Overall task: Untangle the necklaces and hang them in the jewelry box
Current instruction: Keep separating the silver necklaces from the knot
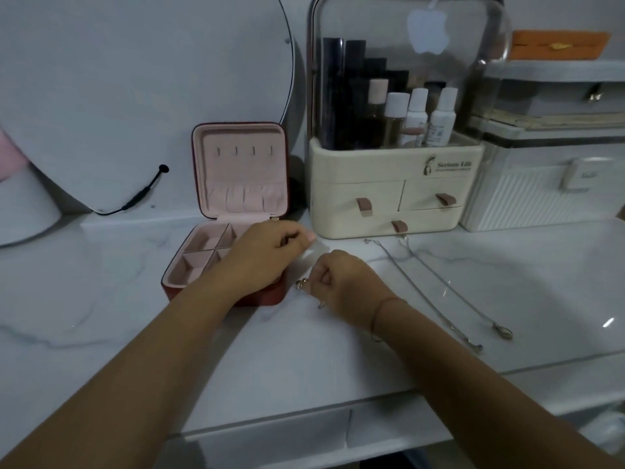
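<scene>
Gold necklace (301,285), pinched in curled right hand (341,282) at 5 o'clock of open jewelry box (243,170); left hand (267,252) curled, hold unclear; best drawn apart slowly, clear of silver necklaces (422,289) at 3 o'clock.

Beneath the left hand (267,252), jewelry box (241,170): dark red shell, pale pink lining. At the fingertips of the right hand (341,279), pendant (301,285): gold-toned; on its wrist, bracelet (385,304): thin, reddish. Right of the right hand, two necklaces (439,275): silver. Under both hands, tabletop (101,299): white marble pattern, grey veins. Beyond the hands, organizer (355,170): cream, with dusty-pink pull tabs (363,206); right of it, case (527,201): white, ribbed.
</scene>
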The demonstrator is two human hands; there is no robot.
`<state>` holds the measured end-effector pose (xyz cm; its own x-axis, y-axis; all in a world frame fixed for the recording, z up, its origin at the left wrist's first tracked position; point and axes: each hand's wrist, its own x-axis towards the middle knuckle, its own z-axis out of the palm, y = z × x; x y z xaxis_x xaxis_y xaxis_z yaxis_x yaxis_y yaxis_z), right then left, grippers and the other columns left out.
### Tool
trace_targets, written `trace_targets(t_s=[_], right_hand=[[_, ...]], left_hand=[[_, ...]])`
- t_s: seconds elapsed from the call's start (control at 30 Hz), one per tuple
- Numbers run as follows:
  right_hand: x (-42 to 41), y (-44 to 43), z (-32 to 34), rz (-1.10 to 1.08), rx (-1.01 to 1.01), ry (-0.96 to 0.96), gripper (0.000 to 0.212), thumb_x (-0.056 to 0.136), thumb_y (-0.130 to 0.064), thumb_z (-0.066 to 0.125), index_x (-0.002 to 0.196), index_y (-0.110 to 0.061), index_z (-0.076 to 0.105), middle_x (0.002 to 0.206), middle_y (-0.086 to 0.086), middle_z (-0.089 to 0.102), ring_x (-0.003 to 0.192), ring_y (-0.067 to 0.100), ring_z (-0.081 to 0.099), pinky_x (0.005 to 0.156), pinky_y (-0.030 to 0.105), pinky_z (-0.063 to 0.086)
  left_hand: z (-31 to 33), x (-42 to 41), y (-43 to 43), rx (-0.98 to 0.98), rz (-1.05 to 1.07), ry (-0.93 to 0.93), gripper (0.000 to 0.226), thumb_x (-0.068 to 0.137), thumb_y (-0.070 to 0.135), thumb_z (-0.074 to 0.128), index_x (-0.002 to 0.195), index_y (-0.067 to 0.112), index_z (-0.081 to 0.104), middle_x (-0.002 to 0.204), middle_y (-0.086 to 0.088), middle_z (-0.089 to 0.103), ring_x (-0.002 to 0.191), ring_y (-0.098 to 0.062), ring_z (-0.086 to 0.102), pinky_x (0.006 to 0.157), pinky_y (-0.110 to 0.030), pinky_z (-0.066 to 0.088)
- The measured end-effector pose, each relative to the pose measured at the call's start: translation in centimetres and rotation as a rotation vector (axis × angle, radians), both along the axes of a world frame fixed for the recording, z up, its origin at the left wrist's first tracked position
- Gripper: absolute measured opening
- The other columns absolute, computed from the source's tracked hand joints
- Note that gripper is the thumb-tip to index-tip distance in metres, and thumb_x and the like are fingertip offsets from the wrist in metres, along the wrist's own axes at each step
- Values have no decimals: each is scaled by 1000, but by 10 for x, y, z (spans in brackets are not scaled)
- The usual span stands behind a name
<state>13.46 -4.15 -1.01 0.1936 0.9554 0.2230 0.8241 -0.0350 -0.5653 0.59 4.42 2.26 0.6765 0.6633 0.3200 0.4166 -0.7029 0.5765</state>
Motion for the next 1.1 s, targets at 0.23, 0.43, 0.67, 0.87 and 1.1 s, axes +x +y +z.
trace_targets(t_s=[0.23, 0.43, 0.67, 0.87, 1.1], right_hand=[[25, 9, 53, 101, 133, 653, 21, 94, -15, 59, 74, -10, 61, 65, 1, 58, 50, -1, 48, 50, 12, 38], [53, 20, 88, 165, 192, 686, 12, 86, -1, 65, 84, -12, 61, 64, -3, 60, 53, 1, 50, 51, 16, 39], [93, 26, 95, 340, -58, 827, 41, 87, 11, 54, 125, -5, 55, 77, 6, 61, 63, 10, 55, 60, 19, 49], [112, 34, 77, 467, -183, 873, 19, 87, 2, 54, 102, -4, 65, 78, 10, 59, 64, 9, 58, 64, 18, 52], [112, 30, 61, 528, -183, 1125, 20, 77, 0, 58, 93, -10, 60, 74, 8, 57, 59, 10, 57, 59, 21, 52]], left_hand=[[15, 16, -10, -353, 2, -390, 28, 96, 35, 50, 95, 16, 71, 90, -4, 73, 83, -11, 66, 75, -12, 47], [41, 38, -4, -836, -94, -500, 47, 72, 42, 65, 102, 6, 68, 90, -12, 72, 80, -18, 69, 80, -33, 57], [23, 61, -1, -959, -95, -497, 20, 71, 17, 70, 90, 9, 70, 79, -4, 73, 73, -12, 69, 63, -19, 55], [14, 62, 1, -930, -50, -520, 8, 85, 13, 62, 81, 12, 69, 72, -1, 71, 67, -9, 67, 64, -19, 52], [9, 67, -8, -1115, -57, -591, 24, 95, 8, 42, 82, 5, 62, 62, -5, 66, 54, -11, 62, 56, -25, 54]])
